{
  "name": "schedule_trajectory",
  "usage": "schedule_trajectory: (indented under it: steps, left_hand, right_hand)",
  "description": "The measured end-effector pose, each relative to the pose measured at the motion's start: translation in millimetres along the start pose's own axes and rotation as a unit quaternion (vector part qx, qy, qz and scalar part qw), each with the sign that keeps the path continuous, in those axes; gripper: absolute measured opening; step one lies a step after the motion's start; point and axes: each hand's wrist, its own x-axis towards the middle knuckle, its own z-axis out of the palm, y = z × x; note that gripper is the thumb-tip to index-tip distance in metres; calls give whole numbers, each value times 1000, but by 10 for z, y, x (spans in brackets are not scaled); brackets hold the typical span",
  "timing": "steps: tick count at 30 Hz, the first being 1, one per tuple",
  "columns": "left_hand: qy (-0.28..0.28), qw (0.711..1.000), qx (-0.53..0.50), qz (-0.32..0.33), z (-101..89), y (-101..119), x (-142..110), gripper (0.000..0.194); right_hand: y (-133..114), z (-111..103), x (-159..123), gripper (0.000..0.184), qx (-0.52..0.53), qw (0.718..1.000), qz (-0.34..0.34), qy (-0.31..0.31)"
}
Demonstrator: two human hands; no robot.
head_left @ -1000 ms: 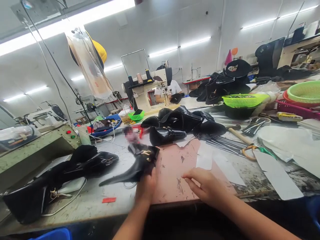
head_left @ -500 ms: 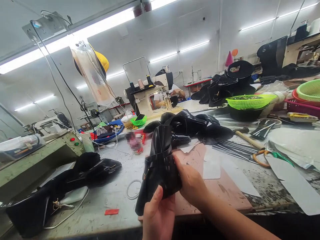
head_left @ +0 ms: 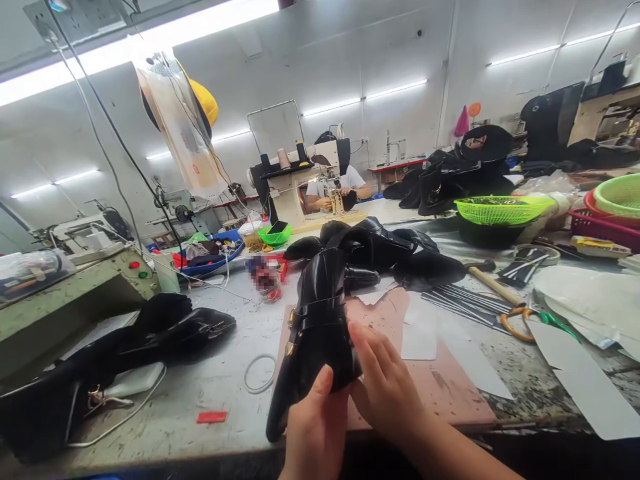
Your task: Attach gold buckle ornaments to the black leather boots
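A shiny black boot with straps and gold buckles on its left side is held over the near edge of the bench. My left hand is closed on its lower end, the thumb lying on top. On the boot's right side rest the fingers of my right hand, closed against the leather; the boot partly hides their tips. Beneath it lies a pink board. Several more black boots lie in a pile just behind.
Black boot pieces lie on the left. On the right are scissors, a hammer, black strips, white pattern pieces and a green basket. A person sits behind a sewing machine.
Both hands have turned the boot slightly, bringing the gold buckles on its left side into view. My right hand's fingers have shifted on the leather. The camera view has moved a little.
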Motion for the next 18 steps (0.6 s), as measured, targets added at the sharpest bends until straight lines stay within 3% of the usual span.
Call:
schedule_trajectory:
  steps: [3,7,13,18]
  left_hand:
    - [-63,998,-6,4,-13,-16,-2,21]
    - [-143,990,-4,13,-138,-36,33,26]
    - [-162,986,-10,36,-349,-90,97,29]
    - [-190,981,-26,24,-324,-80,100,26]
  right_hand:
    - [-45,-43,37,72,52,998,-13,11]
    - [-109,-35,3,74,122,992,22,2]
    - [-205,1,-79,74,190,981,37,-22]
    - [-180,19,-92,70,211,977,41,-14]
